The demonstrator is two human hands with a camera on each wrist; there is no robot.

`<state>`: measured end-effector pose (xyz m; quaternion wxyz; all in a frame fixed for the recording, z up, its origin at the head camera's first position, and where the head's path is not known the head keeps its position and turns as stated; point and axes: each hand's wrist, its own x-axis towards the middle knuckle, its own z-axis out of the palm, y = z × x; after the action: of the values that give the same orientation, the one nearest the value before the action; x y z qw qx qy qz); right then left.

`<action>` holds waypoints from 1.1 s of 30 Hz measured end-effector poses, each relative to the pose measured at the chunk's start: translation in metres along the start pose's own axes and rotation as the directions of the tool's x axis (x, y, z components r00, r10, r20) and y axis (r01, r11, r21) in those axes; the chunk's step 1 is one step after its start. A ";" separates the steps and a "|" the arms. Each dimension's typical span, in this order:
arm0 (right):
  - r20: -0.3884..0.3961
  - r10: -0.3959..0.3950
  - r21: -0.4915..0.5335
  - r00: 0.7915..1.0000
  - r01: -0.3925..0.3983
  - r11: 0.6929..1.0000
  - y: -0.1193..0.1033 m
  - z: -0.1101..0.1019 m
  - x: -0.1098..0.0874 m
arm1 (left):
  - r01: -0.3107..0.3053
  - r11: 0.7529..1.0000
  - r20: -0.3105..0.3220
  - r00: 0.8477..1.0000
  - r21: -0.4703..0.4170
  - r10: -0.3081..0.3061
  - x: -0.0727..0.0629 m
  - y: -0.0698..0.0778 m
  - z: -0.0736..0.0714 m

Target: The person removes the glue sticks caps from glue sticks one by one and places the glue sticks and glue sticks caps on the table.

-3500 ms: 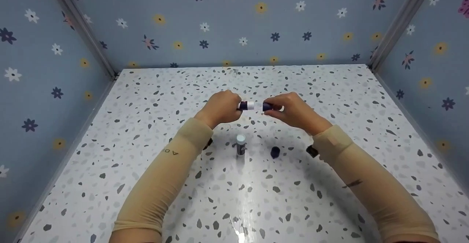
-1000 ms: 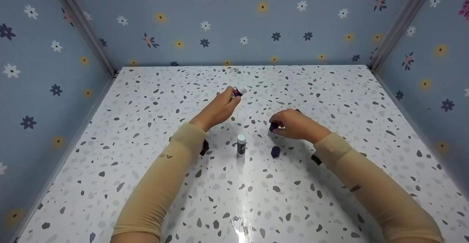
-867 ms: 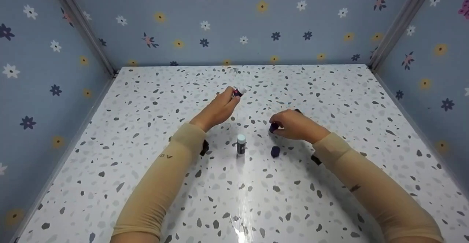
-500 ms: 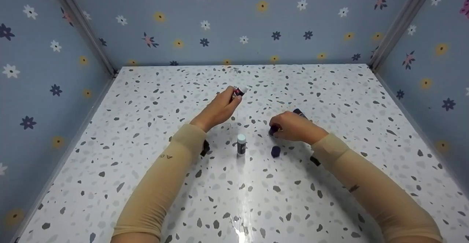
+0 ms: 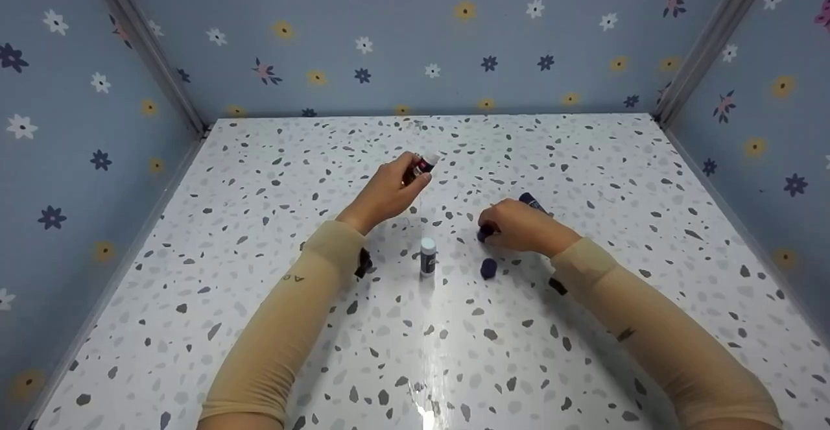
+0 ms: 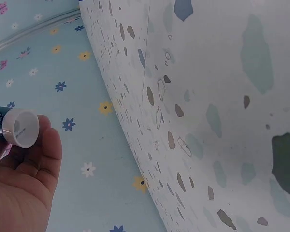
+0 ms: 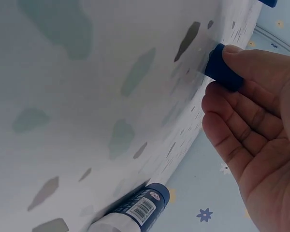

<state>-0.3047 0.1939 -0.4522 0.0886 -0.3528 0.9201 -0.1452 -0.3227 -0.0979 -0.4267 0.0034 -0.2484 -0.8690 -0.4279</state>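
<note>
My left hand [image 5: 387, 191] holds an uncapped glue stick [image 5: 425, 165], tilted above the table, its white end pointing away. In the left wrist view the round white end of that glue stick [image 6: 25, 128] shows beside curled fingers. Down at the tabletop, my right hand [image 5: 522, 226] pinches a dark blue cap [image 7: 221, 68] between thumb and fingers. A second dark cap [image 5: 488, 268] sits just in front of it. Left of the caps, another uncapped glue stick [image 5: 428, 258] stands upright. Behind the right hand lies a third glue stick [image 5: 532, 202], partly hidden.
The white speckled table [image 5: 311, 365] is bounded at the back by a flowered blue panel [image 5: 389, 41], with similar panels on both sides. A dark strap piece [image 5: 364, 263] shows under the left wrist.
The hands were close together, cap facing stick. Since then the right hand has lowered the cap to the tabletop, uncovering the lying glue stick; the left has turned its glue stick to tilt away.
</note>
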 end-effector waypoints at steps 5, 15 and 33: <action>0.024 0.030 -0.007 0.999 -0.030 1.000 -0.001 0.000 0.000 | -0.024 1.000 -0.019 1.000 0.007 0.025 0.000 -0.001 0.000; 0.029 0.052 0.002 0.998 -0.052 0.999 -0.002 0.000 0.002 | -0.023 1.000 -0.050 0.998 0.013 0.024 0.000 -0.001 -0.003; 0.042 0.066 0.010 0.997 -0.066 0.998 -0.001 -0.001 0.003 | -0.023 0.999 -0.035 0.999 -0.036 0.022 -0.001 -0.001 -0.002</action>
<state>-0.3066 0.1911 -0.4514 0.1145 -0.3247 0.9284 -0.1398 -0.3228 -0.1008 -0.4265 0.0187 -0.2508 -0.8581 -0.4478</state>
